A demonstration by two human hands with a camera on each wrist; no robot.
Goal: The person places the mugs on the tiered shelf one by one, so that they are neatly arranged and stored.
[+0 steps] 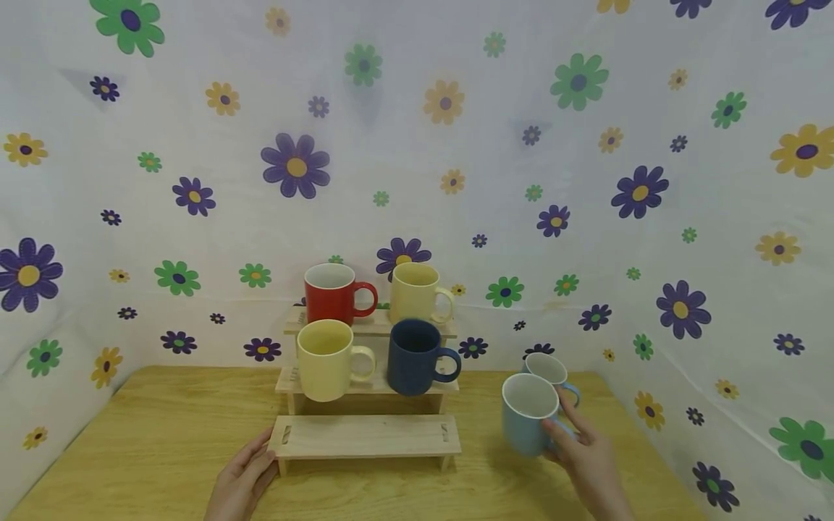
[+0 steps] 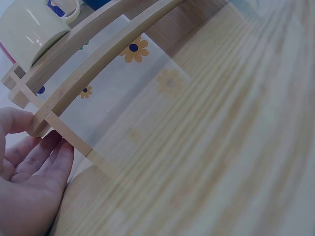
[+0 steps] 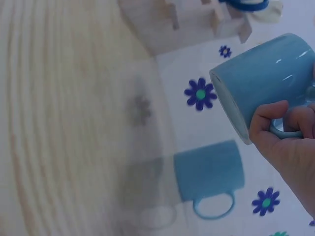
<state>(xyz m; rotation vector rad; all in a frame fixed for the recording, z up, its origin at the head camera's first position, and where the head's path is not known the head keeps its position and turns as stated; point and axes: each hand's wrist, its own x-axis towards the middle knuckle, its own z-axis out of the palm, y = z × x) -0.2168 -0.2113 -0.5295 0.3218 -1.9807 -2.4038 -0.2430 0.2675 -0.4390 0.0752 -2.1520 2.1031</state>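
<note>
My right hand (image 1: 586, 452) grips a light blue mug (image 1: 526, 416) by its handle, lifted off the table and tilted in the right wrist view. Behind it a second light blue mug (image 3: 209, 169) stands on the tabletop. At the lower left my left hand (image 1: 242, 474) holds the end of a three-step wooden rack (image 1: 368, 436), its thumb at the bottom step's corner and its fingers by the leg. A red mug (image 1: 326, 298) and a pale yellow mug (image 1: 413, 295) are on the top step. Another yellow mug (image 1: 324, 365) and a dark blue mug (image 1: 412, 362) occupy the middle step.
The wood-grain table (image 1: 156, 427) extends to both sides of the rack. A white cloth with printed flowers (image 1: 417, 145) hangs behind the table and along its sides.
</note>
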